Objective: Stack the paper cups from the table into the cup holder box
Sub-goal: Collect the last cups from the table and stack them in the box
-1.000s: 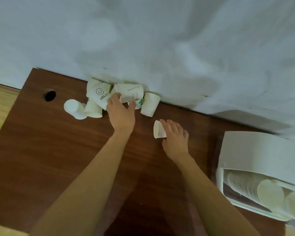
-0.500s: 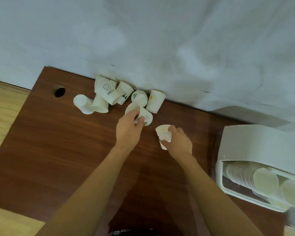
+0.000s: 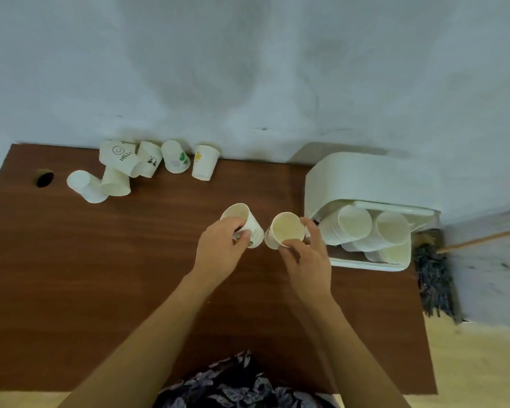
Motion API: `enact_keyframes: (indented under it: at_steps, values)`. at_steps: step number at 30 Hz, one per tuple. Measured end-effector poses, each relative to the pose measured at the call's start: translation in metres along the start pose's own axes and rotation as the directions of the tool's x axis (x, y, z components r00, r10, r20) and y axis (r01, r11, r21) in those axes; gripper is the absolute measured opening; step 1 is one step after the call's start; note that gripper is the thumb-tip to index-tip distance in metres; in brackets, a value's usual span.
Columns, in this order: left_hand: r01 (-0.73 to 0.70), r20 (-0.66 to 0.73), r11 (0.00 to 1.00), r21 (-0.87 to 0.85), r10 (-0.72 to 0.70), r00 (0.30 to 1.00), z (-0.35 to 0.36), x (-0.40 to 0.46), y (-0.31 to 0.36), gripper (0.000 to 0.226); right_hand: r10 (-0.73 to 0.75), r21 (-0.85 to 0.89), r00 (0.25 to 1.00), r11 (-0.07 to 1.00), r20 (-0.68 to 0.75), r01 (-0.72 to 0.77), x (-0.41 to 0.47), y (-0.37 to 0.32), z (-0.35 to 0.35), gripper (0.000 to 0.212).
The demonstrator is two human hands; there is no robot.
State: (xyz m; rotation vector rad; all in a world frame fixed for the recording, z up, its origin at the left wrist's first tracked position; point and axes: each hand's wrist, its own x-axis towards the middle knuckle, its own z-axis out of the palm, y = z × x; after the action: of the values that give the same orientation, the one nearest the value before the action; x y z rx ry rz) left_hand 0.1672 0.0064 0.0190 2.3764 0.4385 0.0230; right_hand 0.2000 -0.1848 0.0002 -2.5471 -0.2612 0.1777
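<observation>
My left hand [image 3: 221, 251] grips a white paper cup with a green mark [image 3: 245, 223], mouth tilted up and away. My right hand [image 3: 305, 257] holds a second plain paper cup [image 3: 284, 229] by its rim, mouth facing me. The two cups sit side by side above the table's middle, almost touching. To the right stands the white cup holder box [image 3: 362, 178], open at the front, with stacks of cups [image 3: 354, 223] lying inside. Several loose cups [image 3: 147, 163] lie along the table's back edge by the wall, one printed "HELLO" [image 3: 120, 154].
The brown wooden table [image 3: 100, 275] has a round cable hole [image 3: 44, 178] at the far left. A grey wall runs behind it. A dark mop head [image 3: 433, 278] with a wooden handle leans off the table's right side. Patterned clothing shows at the bottom.
Both hands have lifted their cups from the back of the table and drawn them toward me and to the right, close to the box. The view has swung right and down.
</observation>
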Motion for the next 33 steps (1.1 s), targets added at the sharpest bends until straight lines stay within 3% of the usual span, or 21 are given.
enact_keyframes:
  at_steps: [10, 17, 25, 33]
  values:
    - [-0.100, 0.017, 0.994, 0.034, 0.099, 0.995, 0.079, -0.052, 0.103, 0.018, -0.028, 0.112, 0.998, 0.993, -0.059, 0.035, -0.044, 0.108, -0.086, 0.009]
    - [-0.187, 0.082, 0.982, 0.001, 0.187, 0.979, 0.141, -0.070, 0.185, 0.022, 0.031, 0.139, 0.977, 0.990, -0.213, -0.001, -0.044, 0.195, -0.147, 0.012]
    - [-0.228, 0.084, 0.972, 0.057, 0.223, 0.971, 0.178, -0.066, 0.237, 0.024, -0.048, -0.009, 0.999, 0.999, -0.016, 0.048, -0.002, 0.243, -0.168, 0.024]
    - [-0.234, 0.050, 0.968, 0.096, 0.230, 0.972, 0.194, -0.060, 0.260, 0.014, -0.093, 0.029, 0.981, 0.996, 0.171, 0.089, 0.012, 0.260, -0.168, 0.035]
